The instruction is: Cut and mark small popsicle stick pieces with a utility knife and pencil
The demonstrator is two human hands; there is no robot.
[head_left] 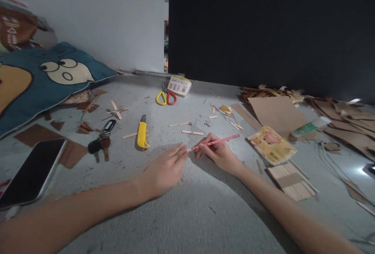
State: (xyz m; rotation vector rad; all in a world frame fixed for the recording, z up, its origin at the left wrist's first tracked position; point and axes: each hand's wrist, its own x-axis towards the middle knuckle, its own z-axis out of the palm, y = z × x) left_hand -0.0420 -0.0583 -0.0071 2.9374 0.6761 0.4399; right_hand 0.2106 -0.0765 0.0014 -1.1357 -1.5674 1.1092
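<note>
In the middle of the table, my right hand (pixel 218 153) grips a pink pencil (pixel 224 140), its eraser end pointing up to the right. The pencil's tip meets the fingertips of my left hand (pixel 168 168). Those left fingers are pressed together around a small pale piece, mostly hidden, which I cannot make out. Just beyond the hands lie two wooden craft sticks, a nearer one (pixel 192 132) and a farther one (pixel 180 124) with a darker end. A yellow utility knife (pixel 142 133) rests left of them, partly over another stick (pixel 129 135).
Scissors (pixel 166 98) and a small packet (pixel 179 85) lie at the back. Keys (pixel 102 144), a phone (pixel 32 172) and a blue cushion (pixel 58 76) are left. Right are a yellow packet (pixel 271 144), a craft stick bundle (pixel 291 180), a glue stick (pixel 310 126) and cardboard (pixel 272 111).
</note>
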